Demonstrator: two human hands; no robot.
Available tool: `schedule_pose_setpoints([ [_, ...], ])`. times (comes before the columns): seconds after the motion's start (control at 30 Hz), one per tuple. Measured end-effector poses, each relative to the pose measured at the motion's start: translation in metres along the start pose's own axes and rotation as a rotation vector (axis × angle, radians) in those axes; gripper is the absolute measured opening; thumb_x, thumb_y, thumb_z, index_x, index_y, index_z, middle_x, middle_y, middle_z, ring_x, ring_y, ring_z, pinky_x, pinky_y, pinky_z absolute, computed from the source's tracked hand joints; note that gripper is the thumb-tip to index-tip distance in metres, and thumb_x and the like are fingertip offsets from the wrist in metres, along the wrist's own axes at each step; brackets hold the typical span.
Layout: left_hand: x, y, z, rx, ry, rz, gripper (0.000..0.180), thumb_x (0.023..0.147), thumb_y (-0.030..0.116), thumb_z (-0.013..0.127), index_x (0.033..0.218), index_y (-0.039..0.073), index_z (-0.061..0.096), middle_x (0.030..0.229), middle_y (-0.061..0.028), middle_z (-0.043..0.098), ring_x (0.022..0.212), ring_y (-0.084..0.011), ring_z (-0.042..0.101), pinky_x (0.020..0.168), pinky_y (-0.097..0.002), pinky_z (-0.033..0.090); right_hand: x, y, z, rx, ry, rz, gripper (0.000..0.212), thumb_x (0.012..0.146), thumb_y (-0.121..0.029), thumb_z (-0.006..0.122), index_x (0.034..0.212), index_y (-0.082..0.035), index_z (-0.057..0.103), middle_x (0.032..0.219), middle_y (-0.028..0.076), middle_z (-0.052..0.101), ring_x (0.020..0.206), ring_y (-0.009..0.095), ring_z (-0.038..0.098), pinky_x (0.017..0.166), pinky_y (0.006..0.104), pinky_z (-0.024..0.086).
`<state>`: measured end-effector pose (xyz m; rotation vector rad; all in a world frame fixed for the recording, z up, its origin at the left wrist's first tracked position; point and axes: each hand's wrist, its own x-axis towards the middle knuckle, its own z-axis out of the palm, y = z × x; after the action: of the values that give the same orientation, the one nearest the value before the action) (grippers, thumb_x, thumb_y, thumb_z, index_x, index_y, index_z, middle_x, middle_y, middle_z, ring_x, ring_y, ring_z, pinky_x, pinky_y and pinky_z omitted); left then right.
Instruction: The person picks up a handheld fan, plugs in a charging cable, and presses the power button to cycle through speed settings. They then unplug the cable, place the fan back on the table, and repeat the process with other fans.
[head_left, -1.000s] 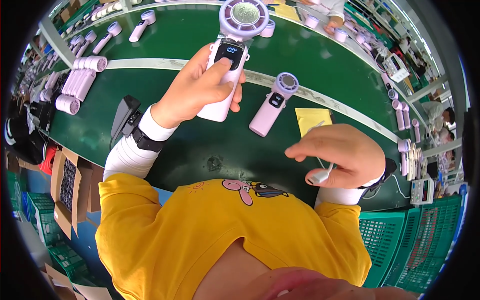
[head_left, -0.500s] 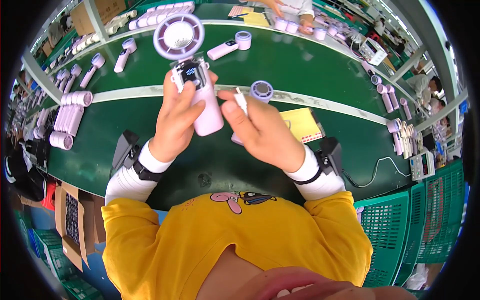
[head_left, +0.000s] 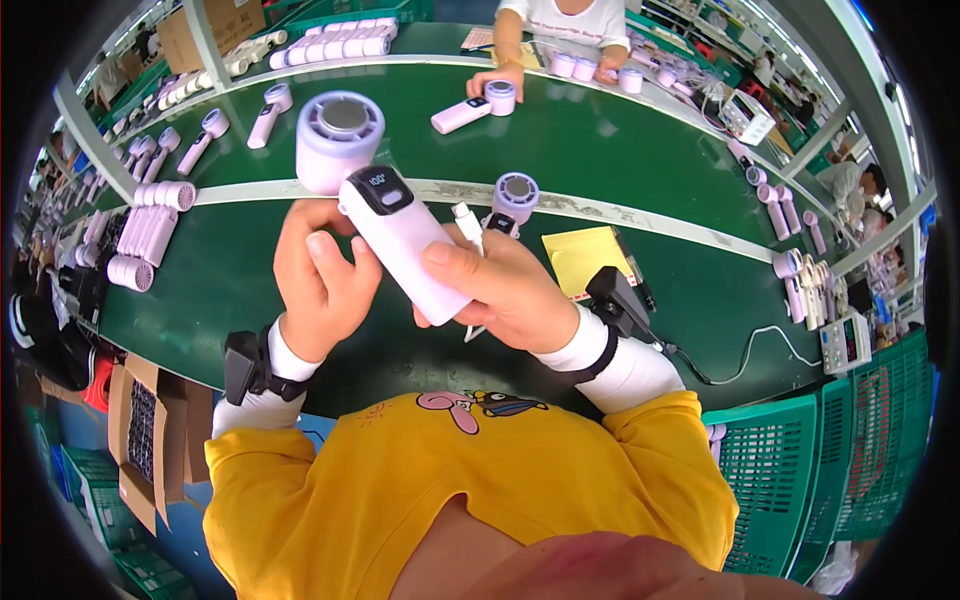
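Observation:
My right hand [head_left: 510,295] grips the lower handle of a lilac handheld fan [head_left: 405,245], tilted with its round head [head_left: 340,140] up at the left. The dark display on its handle is lit. A white cable plug [head_left: 466,225] sticks up between the fingers of that same hand. My left hand [head_left: 325,280] is at the fan's neck, its fingers bent and one reaching behind the neck, where its tip is hidden. Just beyond my right hand stands a second lilac fan [head_left: 516,195], its handle partly covered by that hand.
A yellow notepad [head_left: 582,260] and a black pen [head_left: 640,275] lie right of my hand. More fans [head_left: 148,235] are stacked at the left. Opposite, a co-worker's hand [head_left: 497,82] touches another fan [head_left: 465,113]. Green crates [head_left: 770,480] and a meter [head_left: 846,343] are at the right.
The fan has tilted, its base swinging right into my right hand. My left hand has moved off the display to the neck. A co-worker's hand has reached the fan across the table.

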<state>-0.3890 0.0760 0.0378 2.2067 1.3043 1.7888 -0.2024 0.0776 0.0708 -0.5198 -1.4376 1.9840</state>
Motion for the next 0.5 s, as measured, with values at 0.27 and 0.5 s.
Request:
schedule_pose_setpoints([
  [0.27,-0.004,0.009,-0.026,0.285,-0.177,0.442,0.031,0.071,0.014,0.060,0.097,0.002,0.049,0.095,-0.0112,0.047,0.084,-0.0288,0.048,0.079,-0.0457,0.036,0.005,0.017,0.002,0.124,0.011,0.258,0.038,0.088,-0.036,0.041,0.087,0.000,0.051,0.054,0.003,0.047,0.036,0.005,0.026,0.036,0.0192,0.019],
  [0.5,-0.031,-0.025,-0.034,0.227,-0.502,0.499,0.037,0.074,0.029,0.060,0.099,0.005,0.048,0.091,-0.0102,0.050,0.082,-0.0251,0.051,0.076,-0.0382,0.042,0.015,0.036,-0.001,0.151,-0.011,0.495,0.038,0.091,-0.034,0.034,0.081,-0.002,0.052,0.048,0.002,0.042,0.036,0.005,0.024,0.035,0.0178,0.018],
])
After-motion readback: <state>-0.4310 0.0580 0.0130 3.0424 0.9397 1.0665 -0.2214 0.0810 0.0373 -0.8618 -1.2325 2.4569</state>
